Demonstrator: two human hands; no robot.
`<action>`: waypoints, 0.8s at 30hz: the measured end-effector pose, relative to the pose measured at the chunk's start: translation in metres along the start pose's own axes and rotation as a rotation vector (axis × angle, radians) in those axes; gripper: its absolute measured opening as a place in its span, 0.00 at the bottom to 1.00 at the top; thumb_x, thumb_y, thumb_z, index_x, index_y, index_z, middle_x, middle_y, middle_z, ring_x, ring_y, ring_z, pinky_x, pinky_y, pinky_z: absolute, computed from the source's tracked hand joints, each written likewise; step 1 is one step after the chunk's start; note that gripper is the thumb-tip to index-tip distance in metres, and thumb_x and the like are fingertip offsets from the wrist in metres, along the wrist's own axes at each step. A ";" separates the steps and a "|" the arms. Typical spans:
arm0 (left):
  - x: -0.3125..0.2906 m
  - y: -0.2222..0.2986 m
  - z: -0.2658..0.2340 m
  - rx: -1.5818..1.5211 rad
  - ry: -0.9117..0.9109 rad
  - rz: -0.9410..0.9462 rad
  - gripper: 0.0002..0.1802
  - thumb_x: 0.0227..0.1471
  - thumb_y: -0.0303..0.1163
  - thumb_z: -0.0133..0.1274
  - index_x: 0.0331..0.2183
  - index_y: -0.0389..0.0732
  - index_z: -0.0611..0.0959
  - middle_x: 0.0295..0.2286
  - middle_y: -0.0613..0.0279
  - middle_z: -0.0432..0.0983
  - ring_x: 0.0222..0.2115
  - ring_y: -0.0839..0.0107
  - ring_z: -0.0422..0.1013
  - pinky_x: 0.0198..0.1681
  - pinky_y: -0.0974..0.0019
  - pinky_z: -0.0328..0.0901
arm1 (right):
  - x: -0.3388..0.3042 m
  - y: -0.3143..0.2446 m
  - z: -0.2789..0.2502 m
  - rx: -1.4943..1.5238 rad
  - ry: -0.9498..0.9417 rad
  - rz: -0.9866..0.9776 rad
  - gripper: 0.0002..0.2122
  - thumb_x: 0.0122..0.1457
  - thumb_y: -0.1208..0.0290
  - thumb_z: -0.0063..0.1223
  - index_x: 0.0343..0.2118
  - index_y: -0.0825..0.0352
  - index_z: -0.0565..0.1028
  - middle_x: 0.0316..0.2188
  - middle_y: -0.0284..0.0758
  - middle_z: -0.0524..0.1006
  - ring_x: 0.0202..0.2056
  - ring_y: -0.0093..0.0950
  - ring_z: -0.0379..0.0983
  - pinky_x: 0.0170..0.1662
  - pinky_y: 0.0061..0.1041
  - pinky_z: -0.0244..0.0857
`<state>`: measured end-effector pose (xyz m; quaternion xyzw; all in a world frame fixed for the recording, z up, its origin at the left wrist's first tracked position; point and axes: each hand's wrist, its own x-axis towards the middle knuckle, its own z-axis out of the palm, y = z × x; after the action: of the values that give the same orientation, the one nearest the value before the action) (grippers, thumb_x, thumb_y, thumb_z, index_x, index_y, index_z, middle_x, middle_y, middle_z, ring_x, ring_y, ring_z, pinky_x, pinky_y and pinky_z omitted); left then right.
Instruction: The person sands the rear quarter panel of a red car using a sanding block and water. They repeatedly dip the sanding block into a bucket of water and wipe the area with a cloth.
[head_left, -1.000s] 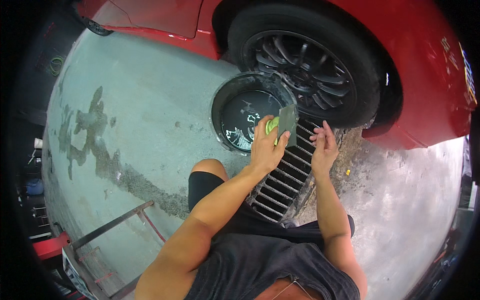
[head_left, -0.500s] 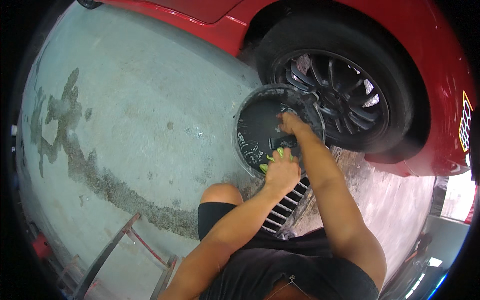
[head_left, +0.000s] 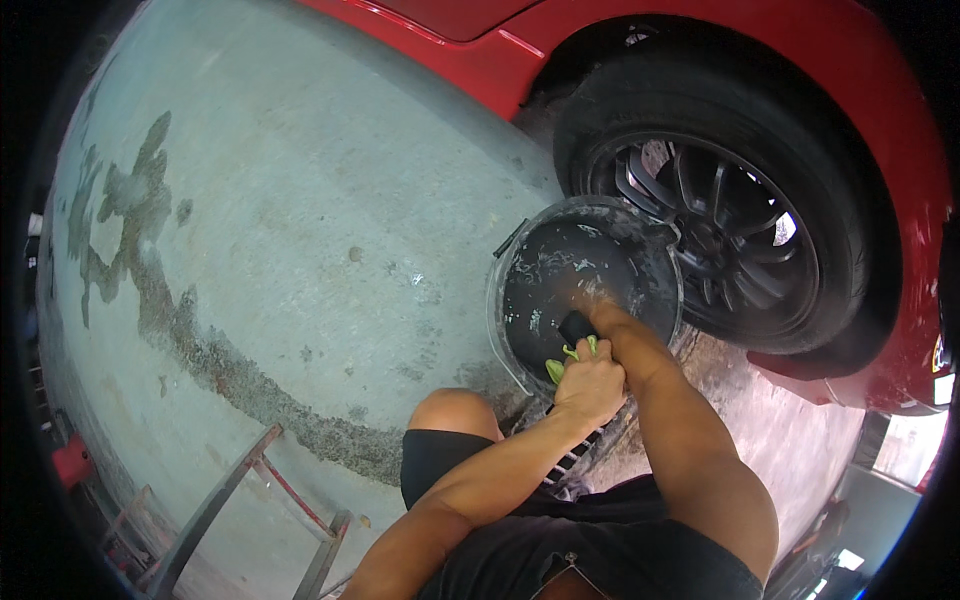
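Down by the front wheel point(head_left: 720, 240) of the red car point(head_left: 870, 120), a black bucket point(head_left: 510, 300) sits on the wet concrete floor point(head_left: 280, 230), just beside the tyre and touching the edge of a metal drain grate point(head_left: 575, 455). Left hand point(head_left: 592, 382) sits at the near rim of the bucket, fingers clenched around a green sponge point(head_left: 556, 368) with a dark block point(head_left: 576, 326) poking out above the knuckles; sponge is over the bucket's near edge, partly hidden by the fist. Right hand point(head_left: 592, 298) is plunged into the bucket, forearm running in from lower right; water and foam blur it, so cannot tell if its fingers are curled or spread, or whether they hold anything. Bucket water is dark with pale suds floating on it. Person is crouched, bare knee point(head_left: 452, 408) just left of the bucket, black shorts and dark shirt at the lower edge. Dark damp streak point(head_left: 150, 290) runs across the concrete on the left. Rusty metal frame point(head_left: 250, 500) lies lower left, well apart from the bucket
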<state>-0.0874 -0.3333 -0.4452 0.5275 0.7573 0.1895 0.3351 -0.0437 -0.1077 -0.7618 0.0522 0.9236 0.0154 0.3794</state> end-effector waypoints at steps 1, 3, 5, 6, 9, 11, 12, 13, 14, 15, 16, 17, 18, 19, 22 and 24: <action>0.000 0.001 0.001 -0.022 0.010 0.007 0.17 0.52 0.38 0.62 0.36 0.35 0.92 0.49 0.49 0.75 0.51 0.46 0.71 0.42 0.51 0.77 | 0.000 0.010 0.016 -0.044 0.026 0.000 0.25 0.66 0.63 0.52 0.64 0.68 0.74 0.62 0.52 0.75 0.64 0.45 0.73 0.67 0.41 0.66; 0.002 -0.005 0.005 -0.022 0.020 -0.031 0.17 0.52 0.38 0.62 0.37 0.35 0.92 0.49 0.49 0.75 0.51 0.46 0.71 0.43 0.51 0.76 | -0.019 -0.015 -0.061 0.070 -0.042 0.120 0.23 0.66 0.65 0.52 0.63 0.66 0.76 0.61 0.47 0.78 0.60 0.41 0.77 0.62 0.38 0.71; 0.001 -0.003 0.003 -0.027 0.013 -0.019 0.17 0.53 0.38 0.61 0.38 0.34 0.91 0.49 0.49 0.75 0.52 0.45 0.70 0.44 0.50 0.76 | -0.040 -0.019 -0.093 0.067 -0.029 0.179 0.21 0.66 0.65 0.52 0.60 0.65 0.78 0.60 0.45 0.79 0.58 0.40 0.79 0.58 0.38 0.75; 0.000 -0.002 0.003 -0.026 0.017 -0.021 0.17 0.53 0.38 0.61 0.38 0.34 0.91 0.49 0.49 0.75 0.52 0.46 0.70 0.45 0.50 0.76 | -0.040 -0.017 -0.084 0.008 0.022 0.151 0.20 0.66 0.65 0.52 0.58 0.64 0.80 0.59 0.45 0.79 0.57 0.41 0.79 0.57 0.39 0.75; 0.000 -0.001 0.005 -0.009 0.033 -0.008 0.18 0.54 0.38 0.60 0.39 0.34 0.90 0.50 0.49 0.74 0.52 0.46 0.70 0.45 0.50 0.76 | -0.051 -0.019 -0.101 0.211 -0.009 0.265 0.19 0.64 0.66 0.56 0.56 0.65 0.81 0.56 0.46 0.81 0.57 0.43 0.79 0.59 0.41 0.73; -0.001 -0.001 0.001 -0.006 0.063 0.010 0.17 0.55 0.38 0.59 0.39 0.34 0.90 0.50 0.49 0.74 0.52 0.47 0.69 0.45 0.50 0.76 | -0.066 -0.020 -0.143 0.338 -0.069 0.330 0.20 0.61 0.68 0.60 0.55 0.66 0.81 0.54 0.47 0.82 0.56 0.46 0.79 0.60 0.41 0.72; 0.000 0.000 0.004 0.011 0.094 0.021 0.18 0.55 0.39 0.59 0.38 0.34 0.90 0.50 0.49 0.74 0.52 0.47 0.70 0.45 0.50 0.77 | -0.072 -0.018 -0.167 0.338 -0.089 0.321 0.20 0.59 0.70 0.62 0.55 0.67 0.81 0.53 0.48 0.82 0.56 0.47 0.79 0.59 0.40 0.73; 0.002 -0.002 0.011 0.031 0.119 0.045 0.18 0.56 0.41 0.59 0.37 0.34 0.90 0.49 0.50 0.74 0.52 0.48 0.70 0.44 0.51 0.77 | -0.077 -0.012 -0.180 0.345 -0.107 0.323 0.21 0.57 0.72 0.64 0.55 0.67 0.81 0.52 0.48 0.82 0.55 0.48 0.80 0.58 0.39 0.73; 0.001 0.001 0.010 0.048 0.142 0.065 0.19 0.56 0.43 0.59 0.36 0.35 0.90 0.49 0.50 0.74 0.51 0.48 0.70 0.43 0.51 0.78 | -0.082 -0.005 -0.183 0.481 0.018 0.326 0.22 0.56 0.74 0.65 0.56 0.65 0.80 0.51 0.50 0.82 0.54 0.47 0.80 0.58 0.39 0.73; 0.001 0.002 0.008 0.042 0.098 0.084 0.18 0.57 0.41 0.57 0.38 0.35 0.90 0.49 0.50 0.74 0.52 0.48 0.70 0.44 0.51 0.78 | -0.087 0.002 -0.185 0.614 0.148 0.329 0.24 0.55 0.75 0.66 0.57 0.63 0.80 0.49 0.51 0.82 0.53 0.46 0.81 0.57 0.38 0.74; 0.000 0.002 0.006 0.047 0.104 0.091 0.18 0.58 0.40 0.57 0.38 0.35 0.90 0.49 0.50 0.74 0.52 0.48 0.70 0.44 0.51 0.78 | -0.099 0.005 -0.182 0.745 0.278 0.334 0.25 0.54 0.77 0.67 0.58 0.62 0.79 0.48 0.53 0.82 0.51 0.46 0.81 0.57 0.37 0.74; 0.000 0.001 0.006 0.049 0.121 0.077 0.18 0.58 0.40 0.56 0.38 0.36 0.90 0.49 0.50 0.74 0.52 0.48 0.70 0.45 0.52 0.78 | -0.118 -0.001 -0.197 0.813 0.344 0.320 0.29 0.54 0.78 0.67 0.62 0.61 0.75 0.47 0.51 0.83 0.48 0.43 0.82 0.55 0.36 0.74; 0.000 -0.001 0.007 0.051 0.138 0.062 0.17 0.58 0.39 0.56 0.38 0.36 0.90 0.49 0.50 0.74 0.52 0.48 0.70 0.45 0.52 0.78 | -0.140 -0.005 -0.212 0.882 0.411 0.305 0.32 0.55 0.79 0.66 0.66 0.61 0.71 0.45 0.49 0.83 0.45 0.41 0.82 0.53 0.35 0.74; -0.001 0.001 0.008 0.051 0.151 0.062 0.16 0.58 0.38 0.55 0.37 0.37 0.90 0.49 0.50 0.75 0.53 0.48 0.70 0.45 0.52 0.78 | -0.162 -0.007 -0.224 0.947 0.487 0.301 0.36 0.56 0.79 0.65 0.70 0.61 0.68 0.43 0.47 0.83 0.42 0.39 0.83 0.51 0.33 0.74; 0.000 0.005 0.014 0.067 0.148 0.076 0.17 0.58 0.38 0.55 0.38 0.36 0.90 0.49 0.50 0.75 0.53 0.48 0.70 0.45 0.51 0.78 | -0.202 -0.003 -0.195 1.487 0.727 0.132 0.46 0.58 0.85 0.62 0.78 0.55 0.52 0.37 0.36 0.80 0.38 0.24 0.79 0.45 0.26 0.73; -0.002 0.005 0.011 0.085 0.158 0.062 0.17 0.59 0.39 0.55 0.39 0.37 0.90 0.49 0.50 0.75 0.53 0.47 0.70 0.45 0.51 0.78 | -0.242 -0.016 -0.222 1.525 0.699 0.204 0.50 0.60 0.88 0.61 0.80 0.56 0.44 0.38 0.30 0.78 0.39 0.17 0.75 0.46 0.19 0.71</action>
<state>-0.0756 -0.3337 -0.4493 0.5477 0.7722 0.2084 0.2457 -0.0302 -0.1473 -0.4360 0.3696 0.7361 -0.5627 -0.0707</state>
